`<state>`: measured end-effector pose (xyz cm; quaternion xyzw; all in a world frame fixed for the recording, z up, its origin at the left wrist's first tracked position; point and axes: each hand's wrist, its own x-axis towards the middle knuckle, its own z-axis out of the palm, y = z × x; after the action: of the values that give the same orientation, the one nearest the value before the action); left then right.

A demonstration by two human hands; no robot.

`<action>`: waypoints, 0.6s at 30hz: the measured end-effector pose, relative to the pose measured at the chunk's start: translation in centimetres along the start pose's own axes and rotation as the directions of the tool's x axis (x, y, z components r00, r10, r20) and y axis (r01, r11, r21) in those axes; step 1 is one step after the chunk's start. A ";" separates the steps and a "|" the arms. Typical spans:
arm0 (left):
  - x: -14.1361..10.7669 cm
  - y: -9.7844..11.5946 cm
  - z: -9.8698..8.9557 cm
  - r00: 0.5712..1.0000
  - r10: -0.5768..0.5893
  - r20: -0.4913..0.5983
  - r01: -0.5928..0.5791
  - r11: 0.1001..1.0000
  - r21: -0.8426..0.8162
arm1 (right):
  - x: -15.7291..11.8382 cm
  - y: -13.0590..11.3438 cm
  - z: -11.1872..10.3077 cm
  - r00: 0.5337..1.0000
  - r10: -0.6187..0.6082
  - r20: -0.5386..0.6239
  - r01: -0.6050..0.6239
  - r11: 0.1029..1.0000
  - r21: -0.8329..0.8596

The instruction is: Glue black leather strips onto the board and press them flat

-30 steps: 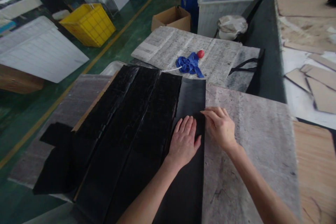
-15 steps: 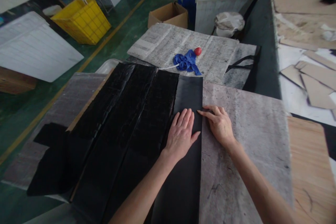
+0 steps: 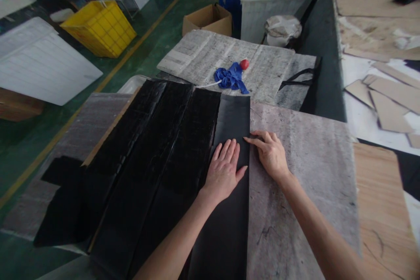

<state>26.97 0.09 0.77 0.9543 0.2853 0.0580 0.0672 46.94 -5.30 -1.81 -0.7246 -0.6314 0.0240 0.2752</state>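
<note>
Hands at a matte black flat strip (image 3: 233, 116), the landmark for all places given below. The left hand (image 3: 223, 174) lies palm down on the strip, flattened, its four fingers together and pointing toward the far end, its thumb spread away toward the right edge. The right hand (image 3: 269, 154) is at the strip's right edge, with one fingertip reaching over that edge onto the black surface and the other fingers bent; whether it pinches the edge cannot be told. The two hands are near each other, not touching.

Adjoining the strip on the left are long glossy black panels (image 3: 167, 140), parallel to one another, the outermost bordered by a narrow tan edge (image 3: 111, 127). To the right of the strip, under the right forearm, extends a stained grey board (image 3: 308, 157); farther right are a pale wood-grain board (image 3: 382, 205) and flat tan angular pieces (image 3: 390, 111). Beyond the far end of the strip, on a worn whitish-grey board (image 3: 197, 52), lie a crumpled blue cloth (image 3: 232, 78) and, touching or just beside it, a small round red object (image 3: 244, 64). Farther beyond stands an open brown cardboard box (image 3: 197, 22); well to the left, a yellow gridded crate (image 3: 105, 30).
</note>
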 end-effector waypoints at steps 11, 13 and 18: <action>-0.1 0.6 0.2 1.000 0.002 0.009 -0.002 1.000 -0.015 | 0.0 -0.2 -0.1 1.000 0.011 0.006 -0.011 1.000 -0.005; -0.3 0.7 0.1 1.000 0.003 0.012 -0.003 1.000 -0.016 | 0.1 -0.2 -0.2 1.000 0.010 0.006 -0.010 1.000 -0.004; -0.6 0.8 0.0 1.000 -0.004 0.015 0.004 1.000 -0.020 | 0.1 -0.2 -0.1 1.000 0.010 0.010 -0.010 1.000 -0.012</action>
<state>26.87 -0.90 0.85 0.9535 0.2860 0.0533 0.0790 46.81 -5.29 -1.58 -0.7293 -0.6292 0.0250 0.2676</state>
